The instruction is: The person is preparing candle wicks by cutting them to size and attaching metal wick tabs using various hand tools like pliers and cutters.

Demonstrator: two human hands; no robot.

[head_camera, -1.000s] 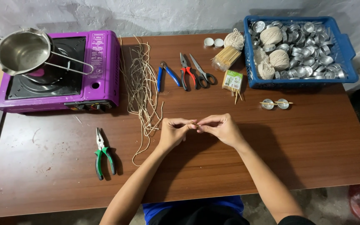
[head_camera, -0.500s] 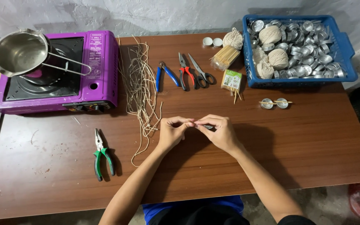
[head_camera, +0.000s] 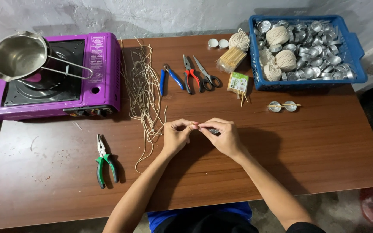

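Both hands (head_camera: 201, 134) stayed together, pinching small metal piece (head_camera: 213, 130).

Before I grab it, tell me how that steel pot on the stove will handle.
The pot looks empty and thin-walled, so probably light. Its long wire handle juts sideways, so it may tip toward that side. Smooth metal, likely slippery.

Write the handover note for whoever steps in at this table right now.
Left hand and right hand: fingertips pinched together at mid-table around a small metal piece; what else they pinch is too small to tell.
Wick strands lie loose left of the hands; green pliers further left.
Done: two small metal cups with a stick laid across.
Left: the blue basket is full of empty cups.
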